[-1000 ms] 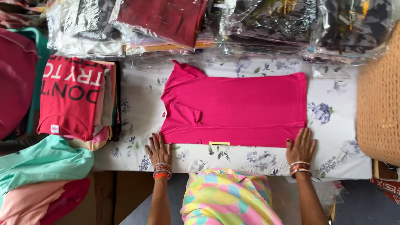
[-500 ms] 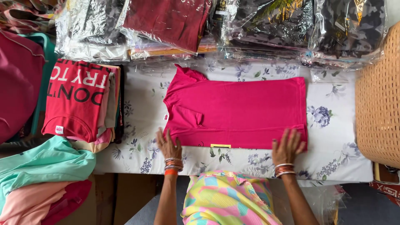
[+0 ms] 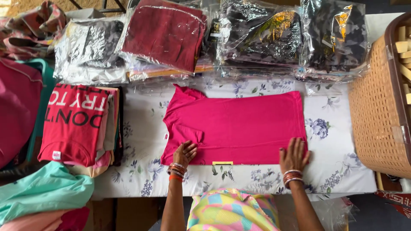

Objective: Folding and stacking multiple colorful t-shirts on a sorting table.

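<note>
Both hands on near edge of one pink shirt (image 3: pixel 239 124), folded flat mid-bench (image 3: pixel 342 171): left hand (image 3: pixel 185 153) fingers curled on hem, right hand (image 3: pixel 294 155) flat, splayed. Left: one folded stack (image 3: pixel 77 122). Right: one basket (image 3: pixel 379 111). Far edge: four bagged bundles (image 3: pixel 165 32).

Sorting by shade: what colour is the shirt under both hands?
Bright pink shirt, plain, clearest in the head view.

the woven tan plastic basket (image 3: pixel 376 107) is cut off by the right edge. the dark red garment (image 3: pixel 17 107) is cut by the left edge. lower shirts in the folded stack (image 3: pixel 109 124) are hidden under the red printed t-shirt (image 3: pixel 72 122). the bagged dark garments (image 3: pixel 261 36) are obscured by glare.
</note>
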